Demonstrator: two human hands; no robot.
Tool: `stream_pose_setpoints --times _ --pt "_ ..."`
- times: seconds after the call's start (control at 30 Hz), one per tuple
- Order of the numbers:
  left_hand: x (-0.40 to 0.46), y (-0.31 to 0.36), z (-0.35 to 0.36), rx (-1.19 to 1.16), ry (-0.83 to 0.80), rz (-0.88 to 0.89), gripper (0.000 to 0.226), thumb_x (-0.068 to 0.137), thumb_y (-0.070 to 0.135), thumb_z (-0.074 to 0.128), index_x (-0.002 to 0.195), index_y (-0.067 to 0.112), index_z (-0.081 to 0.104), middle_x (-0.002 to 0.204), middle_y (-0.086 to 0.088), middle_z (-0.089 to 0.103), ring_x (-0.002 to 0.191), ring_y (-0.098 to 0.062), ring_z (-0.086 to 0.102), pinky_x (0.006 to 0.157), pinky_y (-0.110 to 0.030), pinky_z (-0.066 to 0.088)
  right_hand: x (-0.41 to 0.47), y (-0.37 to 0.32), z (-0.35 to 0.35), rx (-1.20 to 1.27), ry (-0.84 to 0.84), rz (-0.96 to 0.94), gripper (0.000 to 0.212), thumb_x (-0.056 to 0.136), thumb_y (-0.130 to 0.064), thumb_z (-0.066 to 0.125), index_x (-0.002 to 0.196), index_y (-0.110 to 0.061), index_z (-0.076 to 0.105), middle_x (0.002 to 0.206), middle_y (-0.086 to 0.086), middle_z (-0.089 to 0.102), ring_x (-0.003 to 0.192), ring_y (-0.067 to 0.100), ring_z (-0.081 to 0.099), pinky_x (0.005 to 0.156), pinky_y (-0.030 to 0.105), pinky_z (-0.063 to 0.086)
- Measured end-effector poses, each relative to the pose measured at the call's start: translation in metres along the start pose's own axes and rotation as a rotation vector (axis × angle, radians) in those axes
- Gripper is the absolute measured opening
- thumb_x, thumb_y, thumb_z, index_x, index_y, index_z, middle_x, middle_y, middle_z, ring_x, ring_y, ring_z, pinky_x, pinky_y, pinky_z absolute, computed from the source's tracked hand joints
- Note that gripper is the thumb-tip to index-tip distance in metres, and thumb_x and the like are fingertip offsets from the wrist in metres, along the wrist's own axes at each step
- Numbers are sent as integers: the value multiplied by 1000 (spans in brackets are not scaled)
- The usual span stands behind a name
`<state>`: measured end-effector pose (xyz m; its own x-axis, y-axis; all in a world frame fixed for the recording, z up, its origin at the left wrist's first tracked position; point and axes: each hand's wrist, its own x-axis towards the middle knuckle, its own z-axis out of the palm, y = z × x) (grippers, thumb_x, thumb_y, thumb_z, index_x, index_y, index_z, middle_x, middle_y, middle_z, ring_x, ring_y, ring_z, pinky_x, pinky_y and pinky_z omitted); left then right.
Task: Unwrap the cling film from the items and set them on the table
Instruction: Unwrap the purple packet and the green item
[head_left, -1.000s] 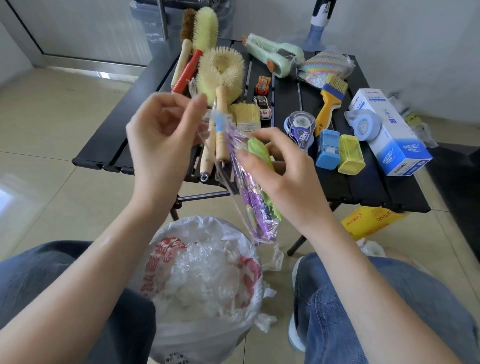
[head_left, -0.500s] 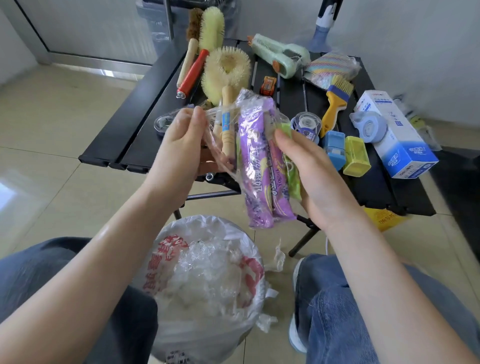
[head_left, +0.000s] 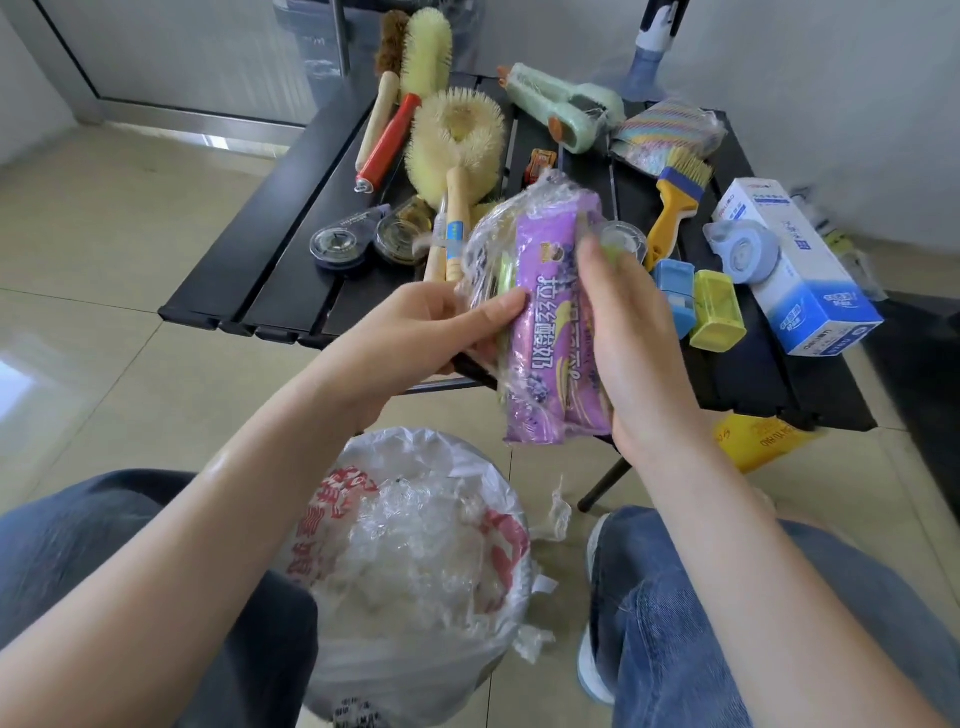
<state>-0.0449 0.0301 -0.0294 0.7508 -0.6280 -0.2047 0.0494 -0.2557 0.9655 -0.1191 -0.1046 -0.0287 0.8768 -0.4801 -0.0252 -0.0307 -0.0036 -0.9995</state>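
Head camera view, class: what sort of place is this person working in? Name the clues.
Probably an indoor room at home or a makeshift workspace: a tiled floor, a low black folding table laden with brushes, and a lined bin between the knees holding discarded cling film.

Both forearms reach forward, hands close together. Left hand (head_left: 436, 332) pinches with thumb extended. Right hand (head_left: 628, 332) grips, fingers curled

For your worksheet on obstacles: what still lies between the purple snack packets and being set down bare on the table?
Cling film still wraps the purple packets, held by the left hand and right hand. The near table is crowded with brushes and tape dispensers.
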Motion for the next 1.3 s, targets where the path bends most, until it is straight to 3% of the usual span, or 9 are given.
stream_pose_setpoints --times 0.17,0.37,0.43,0.57,0.67,0.77,1.03,1.13,1.3 --pt "-3 0 4 -55 135 31 33 97 38 48 98 7 58 74 0 66 56 -5 62 47 -13 43 2 4 -6 -77 -87 -70 54 75 -16 80 119 -20 49 111 -1 67 99 10 67 91 40 55" --pt "-6 1 12 -177 132 113 27 101 33 40 93 8 46 57 5 56 55 -8 60 47 -14 44 4 4 -6 -78 40 -205 52 76 -13 78 120 -13 49 113 5 65 102 15 66 93 41 53" --pt "-5 0 14 -260 96 92 24 100 33 43 85 14 43 55 8 49 54 -5 55 49 -13 44 5 5 -6 -103 92 -260 52 77 -14 77 120 -12 48 116 6 63 104 15 64 94 39 52" --pt "-4 -1 17 -458 -4 16 24 91 33 59 96 16 42 57 11 43 51 -3 48 51 -12 43 7 6 -7 -89 143 -311 49 80 -12 77 117 -17 45 114 0 61 103 7 62 93 30 51" --pt "-2 -4 19 -499 -89 -7 39 73 11 74 86 18 38 56 10 41 46 -2 39 44 -11 33 7 6 -9 -81 149 -321 49 82 -11 75 117 -20 42 113 -7 60 102 1 62 89 21 50" --pt "-1 -5 19 -493 -109 -22 44 77 -14 61 87 20 35 57 9 28 44 -3 26 43 -12 24 9 6 -12 -87 155 -341 46 83 -9 73 118 -16 42 111 -9 60 100 1 62 86 15 47" --pt "-2 -2 19 -569 -153 -95 50 71 -25 53 88 20 41 67 5 21 64 -12 11 42 -13 21 13 8 -18 -126 151 -374 43 85 -11 72 117 -13 43 111 -5 61 103 7 62 91 26 50" --pt "-4 1 18 -561 -95 -156 41 81 -20 41 87 21 42 78 0 16 55 -7 19 41 -14 15 14 8 -19 -107 109 -346 42 84 -11 71 115 -19 45 111 -5 62 103 10 63 93 32 52" --pt "-2 3 13 -498 -79 -226 37 82 -16 41 85 21 45 71 1 27 48 -6 26 34 -12 16 16 5 -23 -145 64 -300 40 84 -16 72 117 -18 49 112 -4 65 104 8 64 95 35 51"
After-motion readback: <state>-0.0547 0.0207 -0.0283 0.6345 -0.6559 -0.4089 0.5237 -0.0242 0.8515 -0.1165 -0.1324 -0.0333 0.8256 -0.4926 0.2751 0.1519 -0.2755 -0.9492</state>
